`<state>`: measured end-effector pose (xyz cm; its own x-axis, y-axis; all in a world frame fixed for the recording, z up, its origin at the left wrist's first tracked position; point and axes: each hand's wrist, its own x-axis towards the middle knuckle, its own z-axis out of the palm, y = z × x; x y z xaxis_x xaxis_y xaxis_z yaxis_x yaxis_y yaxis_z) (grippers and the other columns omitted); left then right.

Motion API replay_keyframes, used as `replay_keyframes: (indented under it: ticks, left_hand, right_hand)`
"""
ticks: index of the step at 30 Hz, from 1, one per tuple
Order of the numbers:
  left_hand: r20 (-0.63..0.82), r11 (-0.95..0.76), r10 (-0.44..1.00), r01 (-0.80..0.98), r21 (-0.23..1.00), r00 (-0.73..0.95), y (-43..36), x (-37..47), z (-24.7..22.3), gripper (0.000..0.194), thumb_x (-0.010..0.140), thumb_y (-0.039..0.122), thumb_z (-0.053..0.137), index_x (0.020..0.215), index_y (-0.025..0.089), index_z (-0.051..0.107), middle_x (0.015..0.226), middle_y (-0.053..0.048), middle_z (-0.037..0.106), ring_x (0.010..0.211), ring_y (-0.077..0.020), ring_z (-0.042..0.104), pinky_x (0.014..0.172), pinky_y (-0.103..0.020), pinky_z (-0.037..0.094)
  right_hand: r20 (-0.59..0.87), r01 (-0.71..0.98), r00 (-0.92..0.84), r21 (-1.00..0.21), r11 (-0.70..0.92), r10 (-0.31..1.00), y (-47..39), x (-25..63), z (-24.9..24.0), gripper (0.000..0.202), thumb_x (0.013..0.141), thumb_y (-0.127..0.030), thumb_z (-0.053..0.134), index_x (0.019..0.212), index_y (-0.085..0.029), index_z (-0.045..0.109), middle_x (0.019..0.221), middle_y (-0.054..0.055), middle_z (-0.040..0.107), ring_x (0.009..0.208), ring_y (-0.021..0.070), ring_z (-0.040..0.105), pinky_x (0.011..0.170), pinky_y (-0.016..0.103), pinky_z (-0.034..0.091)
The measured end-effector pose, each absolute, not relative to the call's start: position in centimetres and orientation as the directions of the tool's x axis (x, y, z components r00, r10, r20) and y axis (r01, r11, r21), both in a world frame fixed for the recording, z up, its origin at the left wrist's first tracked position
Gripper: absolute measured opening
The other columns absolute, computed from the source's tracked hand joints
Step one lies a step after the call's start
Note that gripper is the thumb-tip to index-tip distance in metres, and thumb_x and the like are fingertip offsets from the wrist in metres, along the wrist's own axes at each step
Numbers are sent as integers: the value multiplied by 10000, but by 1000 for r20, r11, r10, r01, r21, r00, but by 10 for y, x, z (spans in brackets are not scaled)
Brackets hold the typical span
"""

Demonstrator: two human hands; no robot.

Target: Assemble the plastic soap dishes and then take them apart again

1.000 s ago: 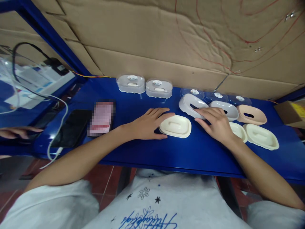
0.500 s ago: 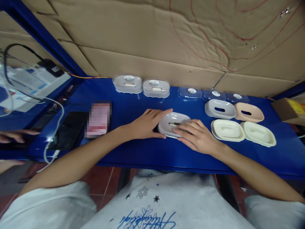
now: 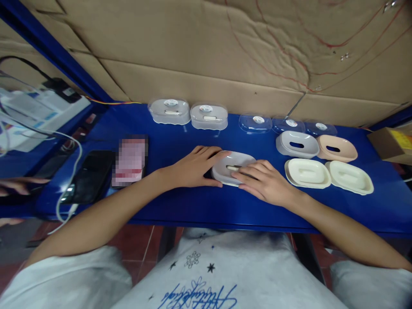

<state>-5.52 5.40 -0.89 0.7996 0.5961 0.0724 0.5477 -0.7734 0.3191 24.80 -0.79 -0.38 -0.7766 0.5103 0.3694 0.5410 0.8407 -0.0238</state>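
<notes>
Head view: I have left hand (image 3: 200, 168) and right hand (image 3: 265, 179) gripping a gray dish (image 3: 223, 168); right of it, two cream trays (image 3: 308, 173); behind-right, three loose clear lids (image 3: 250, 125), labels (image 3: 258, 120) unreadable.

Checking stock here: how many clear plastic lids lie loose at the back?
3, in a row by the cardboard wall: left lid, middle lid, right lid. Stacked extras could be hidden.

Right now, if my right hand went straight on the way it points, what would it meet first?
The gray cover, which your right hand touches. Beyond it, roughly in line, seems to be your left hand, though depth is hard to judge.
</notes>
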Motion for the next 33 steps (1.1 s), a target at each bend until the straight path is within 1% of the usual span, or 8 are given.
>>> replay_keyframes:
  ticks: [6,11,15,19,24,29,31,33]
  left_hand:
    - [65,-792,575,535,294,815,56,-57,-10,969,997,696,728,1750,242,322,1705,-197,489,1538,-430,488,1276,-558,344]
    - [68,-805,568,537,251,820,55,-56,-10,968,999,661,747,1748,203,338,1689,-209,512,1527,-423,509,1277,-542,352]
    - [74,-813,568,544,208,820,53,-55,-9,956,996,626,770,1745,197,360,1689,-203,525,1522,-410,528,1284,-522,358]
    - [78,-818,566,547,178,821,53,-57,-9,939,999,626,768,1745,213,373,1711,-194,509,1521,-404,539,1281,-524,377]
    - [94,-837,540,521,166,837,55,-59,-8,803,1026,605,753,1709,299,464,1743,-183,462,1501,-409,565,1243,-554,435]
    - [105,-844,533,519,138,839,55,-58,-5,714,1037,572,759,1672,339,529,1698,-189,507,1479,-396,592,1213,-559,478]
    - [107,-833,548,531,153,829,54,-58,-5,708,1023,565,781,1654,333,558,1673,-186,535,1484,-393,590,1222,-558,477]
    - [115,-823,562,539,181,819,54,-58,-7,707,1011,558,798,1643,338,571,1703,-173,509,1517,-393,562,1236,-558,472]
  right_hand:
    - [363,528,-783,-43,848,506,-7,249,-6,435,1110,-324,643,1539,-253,674,1287,114,816,1153,267,710,988,430,524]
    - [390,520,-798,64,851,459,-9,246,-3,372,1137,-350,603,1458,-200,714,1292,104,827,1111,245,720,955,398,524]
    - [386,507,-816,124,853,429,-10,245,-2,394,1142,-398,591,1441,-173,716,1311,114,822,1112,252,719,956,408,513]
    - [379,505,-816,101,857,436,-10,245,-3,365,1143,-344,584,1450,-194,712,1320,105,819,1111,245,713,945,404,505]
    - [432,506,-798,101,857,420,-9,244,-4,356,1131,-322,610,1422,-148,718,1284,121,824,1100,244,707,962,401,508]
    - [455,504,-785,75,861,420,-4,245,-9,364,1132,-344,605,1419,-150,718,1249,123,825,1112,260,722,973,416,562]
    - [465,494,-783,61,867,413,-1,246,-12,370,1125,-335,616,1417,-130,713,1261,138,819,1139,274,725,977,427,590]
    - [468,495,-778,47,868,419,1,246,-15,362,1119,-300,618,1417,-115,709,1286,147,812,1168,287,728,1001,450,616]
